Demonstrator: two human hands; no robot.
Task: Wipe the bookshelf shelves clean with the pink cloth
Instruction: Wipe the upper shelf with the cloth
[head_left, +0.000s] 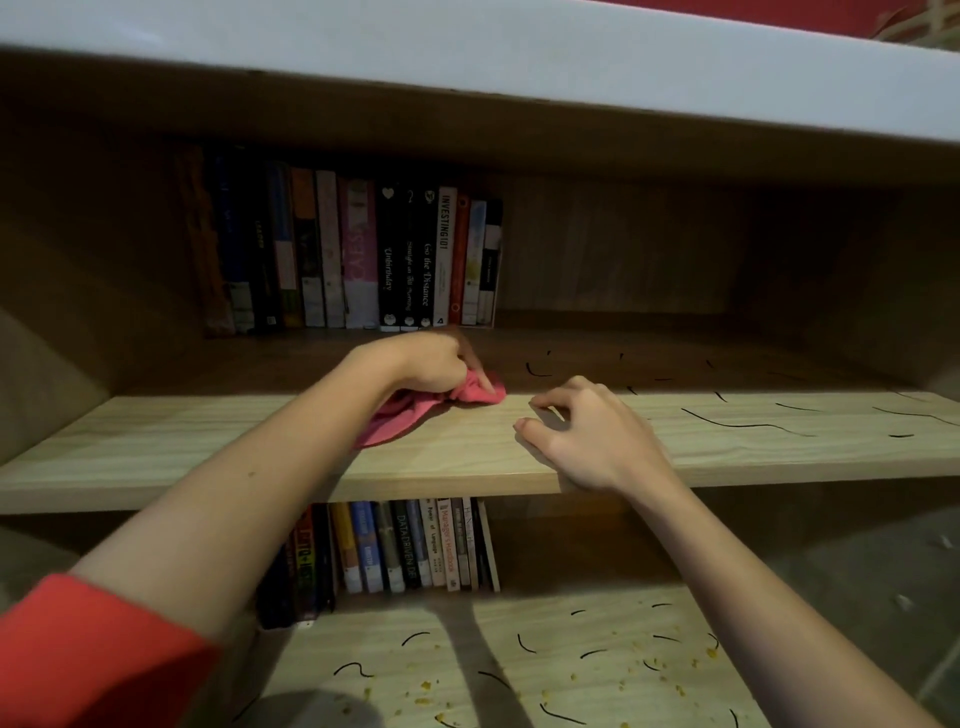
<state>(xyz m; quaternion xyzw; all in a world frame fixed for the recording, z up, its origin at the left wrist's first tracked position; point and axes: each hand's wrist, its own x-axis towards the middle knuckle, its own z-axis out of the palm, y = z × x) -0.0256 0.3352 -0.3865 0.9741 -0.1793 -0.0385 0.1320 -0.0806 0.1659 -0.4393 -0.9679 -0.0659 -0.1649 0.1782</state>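
Mid-frame, my left hand (431, 366) grips the crumpled pink cloth (400, 415) on the shelf (208, 447); my right hand (587, 431) rests empty, loosely curled.

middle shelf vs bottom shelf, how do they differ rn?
The middle shelf shows only black strands, mostly on its right part; the bottom shelf has strands plus yellow crumbs. The middle shelf has the left hand gripping the pink cloth on it and the right hand resting at its front edge; no hand touches the bottom shelf. Both are light wood and hold a row of upright books.
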